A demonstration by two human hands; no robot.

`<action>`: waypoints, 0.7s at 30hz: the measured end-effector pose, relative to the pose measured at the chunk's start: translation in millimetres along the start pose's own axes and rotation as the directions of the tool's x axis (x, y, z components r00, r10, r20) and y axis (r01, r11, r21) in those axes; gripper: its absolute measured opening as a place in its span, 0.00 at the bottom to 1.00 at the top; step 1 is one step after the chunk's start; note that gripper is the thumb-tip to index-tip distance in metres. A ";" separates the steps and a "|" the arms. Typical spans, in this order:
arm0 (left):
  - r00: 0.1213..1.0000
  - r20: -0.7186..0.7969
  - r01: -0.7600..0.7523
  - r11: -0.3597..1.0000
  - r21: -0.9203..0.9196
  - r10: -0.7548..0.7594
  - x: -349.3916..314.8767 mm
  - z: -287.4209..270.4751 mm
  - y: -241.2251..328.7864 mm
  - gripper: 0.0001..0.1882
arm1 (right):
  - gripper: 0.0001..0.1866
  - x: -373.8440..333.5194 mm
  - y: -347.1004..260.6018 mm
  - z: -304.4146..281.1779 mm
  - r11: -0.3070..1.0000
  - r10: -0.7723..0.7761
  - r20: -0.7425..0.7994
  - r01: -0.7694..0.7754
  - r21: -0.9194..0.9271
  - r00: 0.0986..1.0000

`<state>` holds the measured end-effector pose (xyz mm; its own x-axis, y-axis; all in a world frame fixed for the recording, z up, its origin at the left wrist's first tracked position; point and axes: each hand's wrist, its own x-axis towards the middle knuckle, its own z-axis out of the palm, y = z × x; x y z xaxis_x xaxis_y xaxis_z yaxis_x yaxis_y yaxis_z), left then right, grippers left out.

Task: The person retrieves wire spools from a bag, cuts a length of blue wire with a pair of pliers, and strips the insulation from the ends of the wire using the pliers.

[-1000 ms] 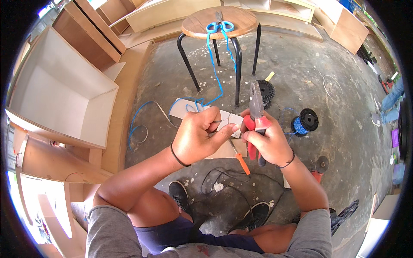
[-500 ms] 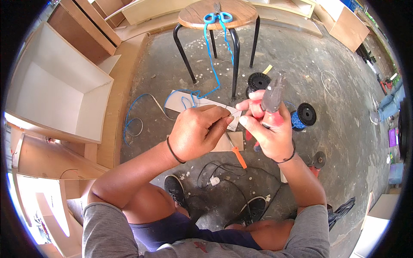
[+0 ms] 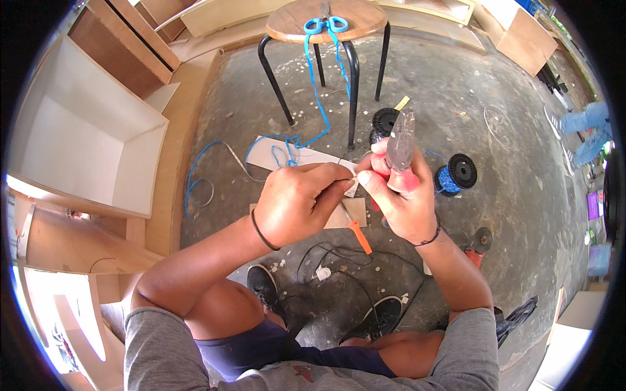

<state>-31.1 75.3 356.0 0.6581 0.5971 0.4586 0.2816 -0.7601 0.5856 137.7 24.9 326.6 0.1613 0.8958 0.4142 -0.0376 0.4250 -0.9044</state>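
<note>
My left hand (image 3: 293,199) pinches a thin wire between thumb and fingertips, above the floor in front of me. The wire is mostly hidden by the fingers. Close beside it, my right hand (image 3: 412,207) is wrapped round the red handles of a pair of pliers (image 3: 400,144), whose dark jaws point up and away from me. The right thumb tip nearly meets the left fingertips at the wire. Beneath the hands lie a white board (image 3: 306,155) and a screwdriver with an orange handle (image 3: 360,238).
A round wooden stool (image 3: 372,18) stands ahead, bearing blue-handled scissors (image 3: 326,26); blue cord (image 3: 316,88) trails down from it. Two black spools, one behind the pliers and one with blue wire (image 3: 448,180), stand right. A black cable (image 3: 352,277) lies near my feet. White cabinet (image 3: 78,130) at left.
My hands have drawn closer together at the wire, the right hand and pliers shifting slightly left. At the far right, another person's legs have moved.
</note>
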 end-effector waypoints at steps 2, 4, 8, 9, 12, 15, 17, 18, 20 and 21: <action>0.998 0.040 0.040 0.999 -0.010 -0.040 4.9 1.0 2.9 0.03 | 0.13 -0.5 2.0 -3.0 0.997 -0.042 -0.062 0.046 0.057 0.997; 0.992 0.082 0.104 0.994 -0.033 -0.101 12.8 7.2 9.4 0.03 | 0.14 -1.1 -2.3 -19.7 0.979 -0.133 0.020 0.135 -0.152 0.991; 0.990 0.032 0.137 0.988 -0.071 -0.135 6.6 7.2 2.2 0.03 | 0.17 2.3 0.4 -12.0 0.900 -0.244 0.033 0.239 -0.364 0.969; 0.992 0.008 0.127 0.991 -0.052 -0.127 4.1 2.3 3.5 0.02 | 0.16 4.6 1.5 -4.9 0.937 -0.201 0.037 0.203 -0.284 0.979; 0.999 -0.011 0.045 0.999 0.016 -0.044 4.5 4.3 15.7 0.01 | 0.11 2.9 -6.1 -10.9 0.995 -0.055 0.103 0.064 -0.083 0.993; 1.000 -0.006 -0.016 0.999 0.048 0.016 10.6 17.7 24.1 0.01 | 0.11 -4.9 -5.0 -27.3 0.995 -0.045 0.051 0.049 -0.089 0.998; 0.999 -0.003 -0.035 0.998 0.044 0.035 12.1 18.9 25.4 0.02 | 0.11 -5.2 -5.1 -26.3 0.990 0.073 0.055 -0.079 0.116 0.996; 1.000 -0.007 -0.023 0.998 0.057 0.024 9.6 14.8 23.9 0.02 | 0.11 -3.9 -3.7 -21.1 0.988 0.073 0.068 -0.081 0.129 0.995; 0.994 -0.027 -0.103 0.987 0.126 0.107 7.0 3.9 19.6 0.02 | 0.11 1.9 -5.1 -12.5 0.862 0.376 0.150 -0.405 0.304 0.914; 0.992 -0.020 -0.120 0.983 0.141 0.124 4.3 0.3 10.6 0.02 | 0.11 5.5 -7.9 -9.4 0.932 0.336 0.102 -0.346 0.111 0.937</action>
<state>-25.0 69.8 364.0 0.6739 0.5032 0.5409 0.2965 -0.8548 0.4259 148.1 25.2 335.1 0.0380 0.9948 0.0949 -0.2002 0.1006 -0.9746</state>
